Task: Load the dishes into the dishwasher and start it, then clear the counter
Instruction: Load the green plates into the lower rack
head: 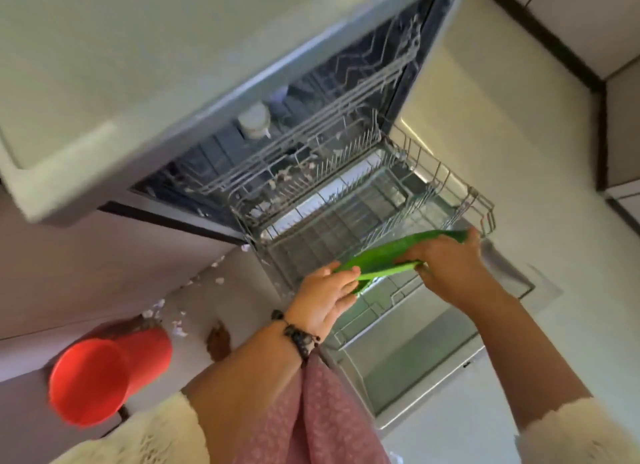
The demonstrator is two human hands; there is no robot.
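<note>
A flat green plate (384, 257) is held edge-on over the pulled-out lower rack (346, 217) of the open dishwasher. My left hand (323, 300) grips its near left end. My right hand (446, 259) grips its right part, fingers curled over the rim. The lower rack looks bare apart from small white bits at its back. The upper rack (311, 131) sits further inside, with a white round item (254, 120) on it. The lowered dishwasher door (415, 359) lies under my arms.
A red bucket (107, 373) stands on the floor at the left. White scraps (173, 318) and a brown stain (219, 339) lie on the floor beside the dishwasher. The counter edge (104, 117) overhangs at the upper left. Pale floor stretches to the right.
</note>
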